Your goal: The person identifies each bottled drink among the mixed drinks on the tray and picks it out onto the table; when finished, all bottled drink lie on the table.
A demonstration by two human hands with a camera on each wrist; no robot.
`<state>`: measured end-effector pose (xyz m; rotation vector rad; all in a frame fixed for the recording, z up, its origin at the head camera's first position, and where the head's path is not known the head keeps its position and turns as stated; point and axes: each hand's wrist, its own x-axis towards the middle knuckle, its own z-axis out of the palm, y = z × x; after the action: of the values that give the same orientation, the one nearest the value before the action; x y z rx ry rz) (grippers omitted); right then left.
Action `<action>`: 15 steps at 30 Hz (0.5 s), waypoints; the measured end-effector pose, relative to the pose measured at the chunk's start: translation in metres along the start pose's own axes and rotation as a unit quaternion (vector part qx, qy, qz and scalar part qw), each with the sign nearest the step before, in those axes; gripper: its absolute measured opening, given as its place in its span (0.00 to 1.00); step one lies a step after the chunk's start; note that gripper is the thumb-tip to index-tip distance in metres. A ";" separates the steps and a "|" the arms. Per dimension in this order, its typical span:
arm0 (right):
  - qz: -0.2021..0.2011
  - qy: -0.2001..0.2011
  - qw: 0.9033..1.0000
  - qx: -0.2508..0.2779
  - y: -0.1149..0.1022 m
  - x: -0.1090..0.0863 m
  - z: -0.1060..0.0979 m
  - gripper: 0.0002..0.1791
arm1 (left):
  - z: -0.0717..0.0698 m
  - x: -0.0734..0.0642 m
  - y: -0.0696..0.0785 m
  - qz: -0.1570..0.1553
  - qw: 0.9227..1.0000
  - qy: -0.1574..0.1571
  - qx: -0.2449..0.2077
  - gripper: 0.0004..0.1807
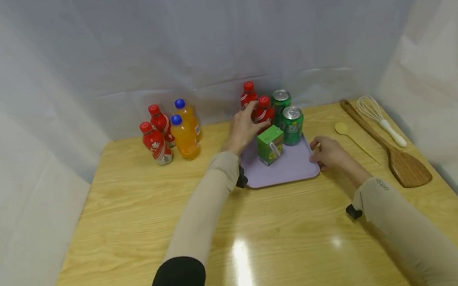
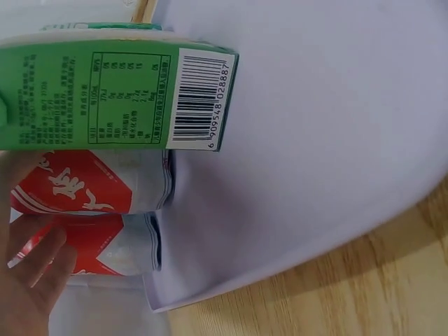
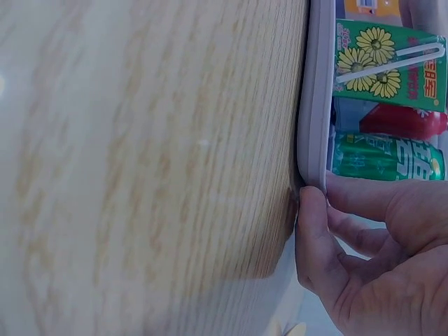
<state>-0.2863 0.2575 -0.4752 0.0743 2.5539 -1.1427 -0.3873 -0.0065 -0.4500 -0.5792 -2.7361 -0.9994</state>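
On the surface (image 1: 106, 238), two red bottles (image 1: 156, 144) stand left of two orange bottles (image 1: 186, 141); next, the left hand (image 1: 241, 132) grips the nearer red bottle (image 1: 266, 114) of a pair on the purple tray (image 1: 286, 171), behind a green carton (image 1: 266, 150), with green cans (image 1: 293, 128) beside it. The right hand (image 1: 330, 152) pinches the tray's right edge; beyond lie a yellow spoon (image 1: 341, 128), wooden spatula (image 1: 409, 167) and whisk (image 1: 391, 131).

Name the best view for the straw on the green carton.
Right wrist: the white straw shows large and bent across the flower-printed face of the green carton. The head view shows the straw too, but small. The left wrist view shows the carton's barcode side, no straw visible.
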 end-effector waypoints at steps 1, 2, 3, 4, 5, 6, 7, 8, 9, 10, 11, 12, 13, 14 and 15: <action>0.000 -0.001 1.000 0.000 0.000 0.000 0.000 0.24 | 0.000 -0.001 -0.001 0.001 1.000 0.001 -0.001 0.36; -0.001 -0.002 1.000 -0.001 0.001 0.001 0.001 0.24 | 0.000 -0.002 -0.001 0.003 1.000 0.002 -0.002 0.35; -0.001 -0.003 1.000 0.000 0.001 0.001 0.001 0.24 | -0.001 -0.003 -0.002 0.005 1.000 0.003 -0.003 0.35; -0.001 -0.004 1.000 0.000 0.001 0.001 0.000 0.24 | -0.001 -0.003 -0.003 0.008 1.000 0.003 -0.005 0.35; -0.001 -0.005 1.000 0.001 0.001 0.001 0.000 0.24 | -0.001 -0.004 -0.003 0.010 1.000 0.006 -0.005 0.35; -0.001 -0.006 1.000 0.001 0.001 0.001 0.001 0.24 | -0.001 -0.004 -0.004 0.012 1.000 0.008 -0.006 0.35; -0.002 -0.007 1.000 0.002 0.000 0.000 0.001 0.24 | -0.001 -0.005 -0.005 0.013 1.000 0.011 -0.007 0.35; -0.002 -0.007 1.000 0.002 0.000 0.000 0.001 0.24 | -0.002 -0.005 -0.005 0.013 1.000 0.015 -0.008 0.35; -0.001 -0.007 1.000 0.002 0.000 -0.001 0.001 0.24 | -0.003 -0.006 -0.005 0.014 1.000 0.020 -0.009 0.35; -0.002 -0.007 1.000 0.002 -0.001 -0.001 0.001 0.24 | -0.004 -0.006 -0.006 0.013 1.000 0.025 -0.009 0.35; -0.002 -0.007 1.000 0.002 -0.001 -0.001 0.001 0.24 | -0.005 -0.007 -0.005 0.014 0.999 0.031 -0.013 0.35; -0.002 -0.007 1.000 0.002 -0.001 -0.001 0.000 0.24 | -0.006 -0.007 -0.005 0.014 0.999 0.037 -0.016 0.35; -0.001 -0.006 1.000 0.002 0.000 -0.001 -0.001 0.24 | -0.008 -0.007 -0.004 0.015 0.999 0.041 -0.019 0.34; -0.001 -0.006 1.000 0.002 0.000 -0.001 -0.001 0.24 | -0.009 -0.007 -0.004 0.014 0.999 0.046 -0.022 0.34; -0.001 -0.007 1.000 0.003 0.000 0.000 -0.002 0.24 | -0.011 -0.006 -0.003 0.016 0.998 0.050 -0.026 0.34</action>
<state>-0.2864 0.2589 -0.4744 0.0645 2.5393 -1.1489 -0.3826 -0.0179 -0.4455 -0.5635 -2.6124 -1.0639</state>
